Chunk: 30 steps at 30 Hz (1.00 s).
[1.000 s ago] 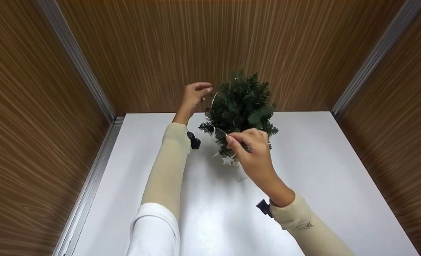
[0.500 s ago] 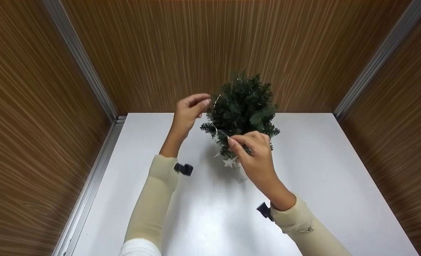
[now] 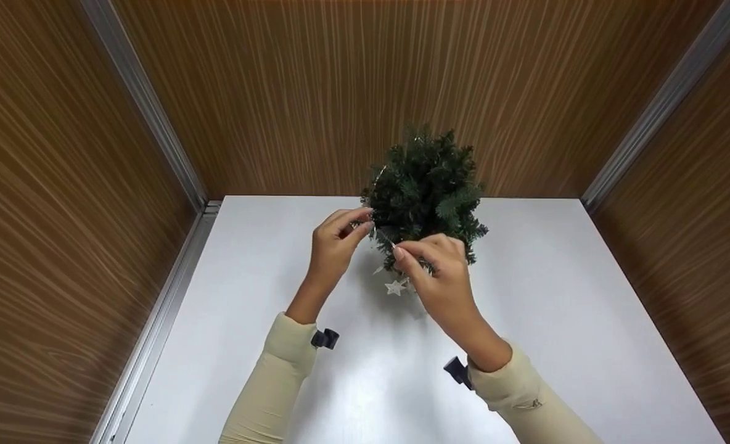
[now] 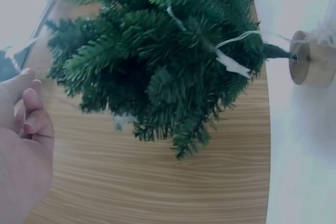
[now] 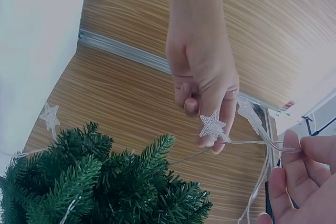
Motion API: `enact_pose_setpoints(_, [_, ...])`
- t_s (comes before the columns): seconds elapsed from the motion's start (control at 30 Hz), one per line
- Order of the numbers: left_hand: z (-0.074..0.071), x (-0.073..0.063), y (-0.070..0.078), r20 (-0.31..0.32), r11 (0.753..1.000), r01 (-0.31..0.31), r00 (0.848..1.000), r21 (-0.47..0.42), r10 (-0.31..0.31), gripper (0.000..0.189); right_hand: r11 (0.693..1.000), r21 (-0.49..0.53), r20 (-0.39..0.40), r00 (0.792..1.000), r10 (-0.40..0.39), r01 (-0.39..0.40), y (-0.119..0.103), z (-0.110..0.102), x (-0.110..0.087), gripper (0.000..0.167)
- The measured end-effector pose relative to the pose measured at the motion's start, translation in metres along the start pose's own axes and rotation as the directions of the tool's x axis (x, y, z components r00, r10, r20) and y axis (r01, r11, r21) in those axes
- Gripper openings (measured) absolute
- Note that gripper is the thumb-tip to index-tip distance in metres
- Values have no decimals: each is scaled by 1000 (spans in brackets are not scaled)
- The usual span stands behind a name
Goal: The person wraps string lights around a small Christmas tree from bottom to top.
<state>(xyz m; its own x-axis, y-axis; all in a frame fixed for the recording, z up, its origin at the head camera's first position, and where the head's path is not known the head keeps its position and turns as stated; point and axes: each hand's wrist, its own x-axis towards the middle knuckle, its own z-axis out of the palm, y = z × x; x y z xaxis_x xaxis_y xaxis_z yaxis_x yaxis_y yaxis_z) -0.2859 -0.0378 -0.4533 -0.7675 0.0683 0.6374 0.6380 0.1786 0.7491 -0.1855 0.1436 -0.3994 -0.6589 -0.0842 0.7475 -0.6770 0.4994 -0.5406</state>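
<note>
A small artificial Christmas tree stands at the back of the white table, with star string lights on its branches. In the head view, my left hand is at the tree's left side. The right wrist view shows its thumb and finger pinching the light wire beside a clear star. My right hand, in front of the tree, pinches the string lights' thin wires. Between the two hands runs a short stretch of wire. Another star hangs below the branches.
Brown wood-grain panels enclose the white table at the back and sides, joined by metal corner rails. The tree's round wooden base shows in the left wrist view.
My left hand has come down and toward me along the tree's left side, from near its upper part to the wire close to my right hand. My right hand has hardly moved.
</note>
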Motion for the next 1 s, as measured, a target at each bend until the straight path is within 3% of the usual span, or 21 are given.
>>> enact_pose_setpoints(0.13, [7,6,-3,-27,1000,-4,1000,7,4,21,1000,0,14,1000,-8,8,0,1,-3,8])
enact_pose_setpoints(0.37, [8,18,-5,-162,998,-5,987,56,14,14,999,-7,35,999,-32,32,1,2,-8,7])
enact_pose_setpoints(0.6, [6,24,1,-208,999,-14,978,31,20,14,998,-45,68,997,-43,47,5,-8,-17,8])
enact_pose_setpoints(0.83, [0,18,0,-246,993,-73,965,93,94,13,992,-75,88,992,-91,98,10,-25,-27,14])
enact_pose_setpoints(1.0, [-1,8,-2,-228,986,-103,965,133,131,12,987,-107,84,990,-109,118,13,-40,-33,18])
